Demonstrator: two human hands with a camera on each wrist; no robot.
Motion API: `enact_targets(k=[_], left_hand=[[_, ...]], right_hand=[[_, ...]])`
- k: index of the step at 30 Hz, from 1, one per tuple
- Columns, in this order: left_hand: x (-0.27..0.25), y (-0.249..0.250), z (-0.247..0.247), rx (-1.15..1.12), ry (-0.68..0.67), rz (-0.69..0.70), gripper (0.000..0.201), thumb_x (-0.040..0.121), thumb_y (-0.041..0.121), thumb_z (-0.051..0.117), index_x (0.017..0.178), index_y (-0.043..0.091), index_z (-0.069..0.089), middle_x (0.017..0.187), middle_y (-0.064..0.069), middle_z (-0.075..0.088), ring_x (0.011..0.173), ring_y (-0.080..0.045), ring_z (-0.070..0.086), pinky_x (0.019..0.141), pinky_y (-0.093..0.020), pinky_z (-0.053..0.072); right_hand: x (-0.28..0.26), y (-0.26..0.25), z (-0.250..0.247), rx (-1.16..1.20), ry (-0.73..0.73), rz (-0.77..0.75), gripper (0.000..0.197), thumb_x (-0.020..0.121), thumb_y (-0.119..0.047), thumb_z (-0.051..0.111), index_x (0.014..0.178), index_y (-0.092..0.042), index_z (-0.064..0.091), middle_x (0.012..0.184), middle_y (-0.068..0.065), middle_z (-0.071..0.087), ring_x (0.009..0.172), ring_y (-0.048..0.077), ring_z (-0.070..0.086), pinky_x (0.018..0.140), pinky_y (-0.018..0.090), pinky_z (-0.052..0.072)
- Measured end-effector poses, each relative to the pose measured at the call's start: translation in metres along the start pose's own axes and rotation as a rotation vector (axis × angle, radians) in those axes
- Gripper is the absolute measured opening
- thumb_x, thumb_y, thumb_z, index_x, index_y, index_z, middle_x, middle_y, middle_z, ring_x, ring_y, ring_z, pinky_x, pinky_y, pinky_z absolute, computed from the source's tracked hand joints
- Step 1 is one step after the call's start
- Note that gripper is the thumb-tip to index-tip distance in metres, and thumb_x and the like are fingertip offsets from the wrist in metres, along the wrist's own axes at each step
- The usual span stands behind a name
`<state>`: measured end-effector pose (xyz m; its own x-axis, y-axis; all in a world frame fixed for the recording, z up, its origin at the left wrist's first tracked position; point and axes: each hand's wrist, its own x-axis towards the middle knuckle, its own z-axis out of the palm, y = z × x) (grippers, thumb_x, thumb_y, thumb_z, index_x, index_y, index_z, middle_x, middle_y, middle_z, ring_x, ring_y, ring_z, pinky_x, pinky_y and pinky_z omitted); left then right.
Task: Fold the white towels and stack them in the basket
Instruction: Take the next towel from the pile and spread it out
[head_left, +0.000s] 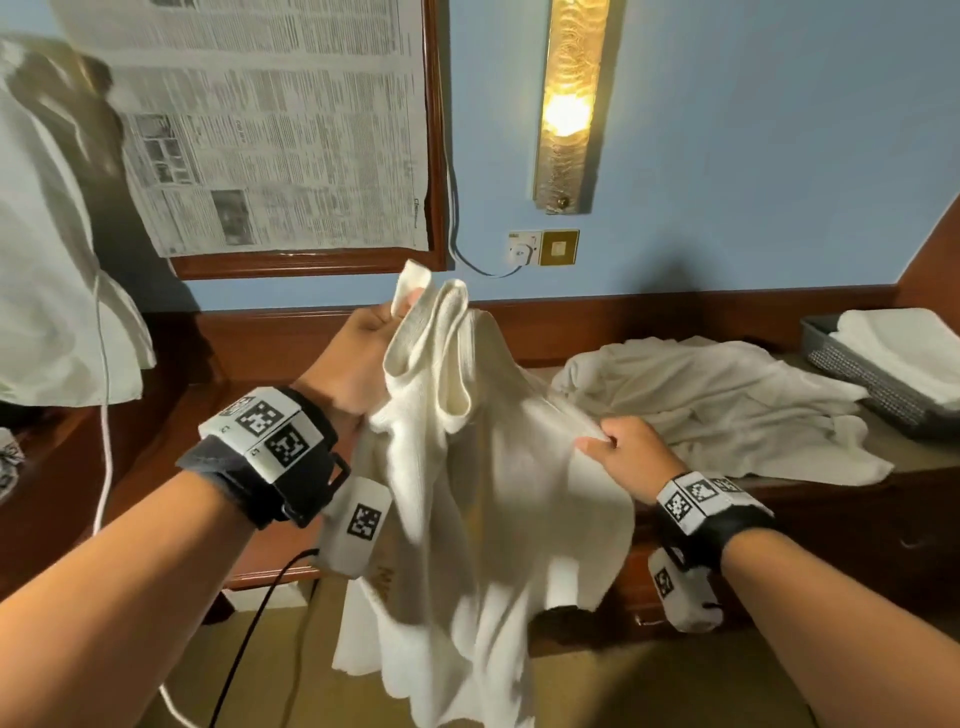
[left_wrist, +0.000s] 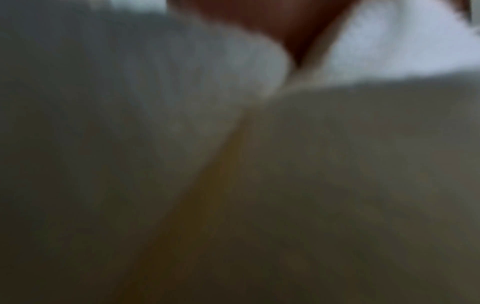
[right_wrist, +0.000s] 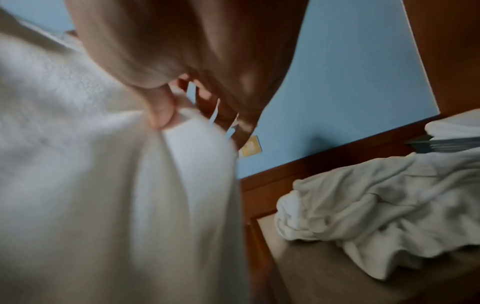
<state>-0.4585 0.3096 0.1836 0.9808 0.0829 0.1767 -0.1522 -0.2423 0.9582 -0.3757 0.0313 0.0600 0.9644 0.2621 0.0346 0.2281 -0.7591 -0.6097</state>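
Observation:
A white towel (head_left: 483, 493) hangs in the air in front of me, its lower part draping toward the floor. My left hand (head_left: 363, 353) grips its bunched top corner, held high. Lower and to the right, my right hand (head_left: 618, 447) pinches a fold of the same towel (right_wrist: 78, 185) between thumb and fingers (right_wrist: 161, 113). The left wrist view is filled with blurred white cloth (left_wrist: 182, 102). A crumpled heap of white towels (head_left: 717, 405) lies on the wooden bench at the right. A grey basket (head_left: 872, 384) at the far right holds a folded white towel (head_left: 904, 343).
The wooden bench (head_left: 831, 519) runs along a blue wall with wood trim. A lit wall lamp (head_left: 566, 109), a socket with a cable (head_left: 524, 249) and a newspaper-covered frame (head_left: 270, 124) hang above. A white cloth-covered shape (head_left: 52, 260) stands at left. Carpet lies below.

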Motion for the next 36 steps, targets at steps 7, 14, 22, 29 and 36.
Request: enact_targets(k=[7,14,22,29,36], left_hand=[[0.010,0.003,0.034,-0.092,-0.114,-0.005,0.034,0.096,0.008,0.060,0.062,0.011,0.062,0.054,0.003,0.056,0.048,-0.008,0.047,0.051,-0.019,0.037],[0.023,0.018,0.064,-0.112,0.029,0.070,0.026,0.100,0.012,0.051,0.080,-0.004,0.059,0.050,0.007,0.054,0.045,-0.002,0.048,0.049,-0.013,0.041],[0.028,0.006,0.093,-0.169,-0.075,0.089,0.036,0.088,0.028,0.060,0.070,-0.003,0.059,0.059,-0.002,0.051,0.056,-0.012,0.043,0.055,-0.021,0.037],[0.036,-0.014,0.100,-0.053,-0.011,0.018,0.033,0.104,0.019,0.049,0.079,-0.001,0.059,0.059,0.000,0.051,0.052,-0.010,0.041,0.052,-0.021,0.034],[0.045,-0.018,0.101,-0.011,0.059,-0.024,0.049,0.104,0.036,0.048,0.095,-0.010,0.061,0.065,-0.004,0.053,0.053,-0.011,0.044,0.051,-0.021,0.037]], right_hand=[[0.029,-0.079,-0.059,0.222,0.141,-0.424,0.051,0.082,0.015,0.036,0.084,-0.030,0.061,0.082,-0.012,0.061,0.076,-0.003,0.054,0.069,0.013,0.042],[0.057,-0.117,-0.096,0.163,0.126,-0.647,0.023,0.089,0.005,0.053,0.085,-0.012,0.067,0.084,0.000,0.067,0.079,0.010,0.059,0.073,0.022,0.046],[0.060,-0.089,-0.101,0.117,0.121,-0.639,0.029,0.085,0.001,0.060,0.062,-0.013,0.049,0.061,0.001,0.053,0.058,0.008,0.045,0.058,0.029,0.036],[0.045,-0.011,-0.092,0.130,-0.280,-0.319,0.008,0.088,-0.028,0.073,0.088,-0.020,0.072,0.070,-0.015,0.070,0.063,0.003,0.063,0.059,0.022,0.049],[0.033,0.042,-0.068,0.111,-0.453,-0.219,0.027,0.085,-0.020,0.072,0.067,-0.012,0.055,0.062,0.005,0.047,0.059,0.018,0.042,0.064,0.033,0.035]])
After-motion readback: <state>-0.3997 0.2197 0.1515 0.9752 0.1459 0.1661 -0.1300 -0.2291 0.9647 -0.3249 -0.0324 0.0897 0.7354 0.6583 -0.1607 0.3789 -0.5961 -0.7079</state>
